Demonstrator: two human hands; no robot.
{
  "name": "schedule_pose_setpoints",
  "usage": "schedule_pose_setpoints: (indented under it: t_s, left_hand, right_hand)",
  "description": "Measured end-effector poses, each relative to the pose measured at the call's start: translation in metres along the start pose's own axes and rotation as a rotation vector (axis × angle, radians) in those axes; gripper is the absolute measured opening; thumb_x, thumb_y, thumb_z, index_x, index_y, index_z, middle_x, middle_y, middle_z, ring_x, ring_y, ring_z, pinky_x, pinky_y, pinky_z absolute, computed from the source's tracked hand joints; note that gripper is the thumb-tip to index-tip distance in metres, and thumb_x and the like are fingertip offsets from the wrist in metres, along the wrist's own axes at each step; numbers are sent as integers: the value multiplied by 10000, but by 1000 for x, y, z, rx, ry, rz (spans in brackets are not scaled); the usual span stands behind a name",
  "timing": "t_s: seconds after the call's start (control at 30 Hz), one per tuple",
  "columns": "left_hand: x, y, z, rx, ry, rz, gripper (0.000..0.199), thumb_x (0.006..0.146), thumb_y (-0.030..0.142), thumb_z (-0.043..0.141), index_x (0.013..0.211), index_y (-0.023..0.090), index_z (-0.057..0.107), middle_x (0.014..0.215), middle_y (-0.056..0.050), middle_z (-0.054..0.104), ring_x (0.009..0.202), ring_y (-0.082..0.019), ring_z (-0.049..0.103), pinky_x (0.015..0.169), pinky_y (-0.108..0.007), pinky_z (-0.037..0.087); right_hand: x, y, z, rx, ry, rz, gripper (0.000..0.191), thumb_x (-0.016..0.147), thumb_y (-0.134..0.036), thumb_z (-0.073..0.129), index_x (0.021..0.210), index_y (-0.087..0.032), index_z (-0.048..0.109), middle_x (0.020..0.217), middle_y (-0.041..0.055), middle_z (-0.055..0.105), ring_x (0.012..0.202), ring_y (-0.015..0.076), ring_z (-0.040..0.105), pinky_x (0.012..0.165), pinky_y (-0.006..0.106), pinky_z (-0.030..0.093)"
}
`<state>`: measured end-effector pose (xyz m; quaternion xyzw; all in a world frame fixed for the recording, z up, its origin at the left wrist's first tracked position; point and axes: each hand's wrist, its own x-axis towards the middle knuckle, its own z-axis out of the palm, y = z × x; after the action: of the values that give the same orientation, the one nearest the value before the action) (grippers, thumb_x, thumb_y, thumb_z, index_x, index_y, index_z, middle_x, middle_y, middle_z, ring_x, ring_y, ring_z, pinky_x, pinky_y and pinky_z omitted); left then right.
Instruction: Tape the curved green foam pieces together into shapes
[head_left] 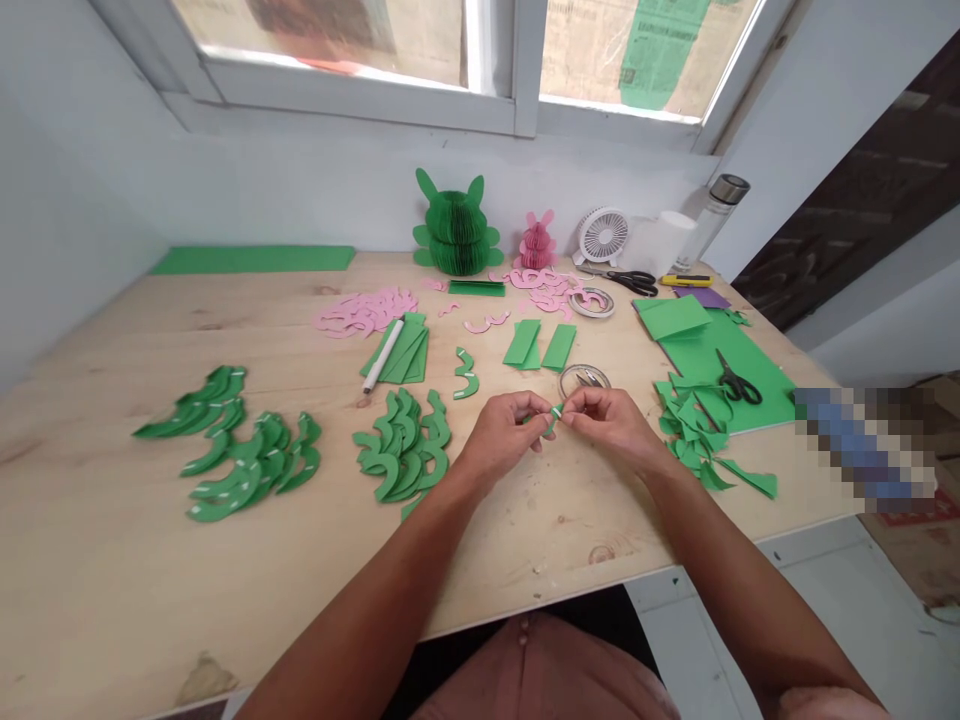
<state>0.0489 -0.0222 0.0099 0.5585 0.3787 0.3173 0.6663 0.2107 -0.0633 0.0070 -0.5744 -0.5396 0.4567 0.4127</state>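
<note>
Close together over the front of the table, my left hand (506,430) and my right hand (611,418) both pinch at a small green paper cutout (553,424). A narrow white strip, like double-sided tape, shows on it beside my right fingertips; the fingers hide most of the paper. Just behind my right hand lies a tape roll (568,384) with a small pair of scissors in its ring. To the left are a wavy green cutout (466,384) with white strips, a heap of similar green cutouts (401,445), and another heap (251,465) with white strips.
Green scraps (694,430) and black scissors (739,380) lie to the right. Folded green cards (559,346) and pink cutouts (367,311) are farther back. A green honeycomb paper figure (457,235), a small fan (604,236) and a bottle (709,225) stand by the wall.
</note>
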Motion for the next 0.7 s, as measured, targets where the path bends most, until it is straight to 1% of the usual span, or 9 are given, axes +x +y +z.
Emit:
schedule_pose_setpoints:
  t_s: [0.27, 0.7]
  left_hand:
    - [1, -3, 0, -3, -9, 14, 66, 657, 194, 615, 675, 132, 600, 552, 7, 590, 474, -83, 526, 457, -198, 424]
    - [-2, -1, -1, 25, -18, 22, 110, 679, 243, 617, 686, 133, 611, 566, 11, 588, 477, -74, 514, 486, -198, 427]
  right_hand:
    - [0, -2, 1, 3, 8, 1, 176, 692, -325, 622, 674, -152, 592, 586, -21, 502, 527, 82, 407, 492, 222, 297]
    - [0, -3, 1, 22, 4, 11, 171, 689, -326, 623, 665, -161, 585, 584, -22, 498, 530, 85, 405, 491, 226, 290]
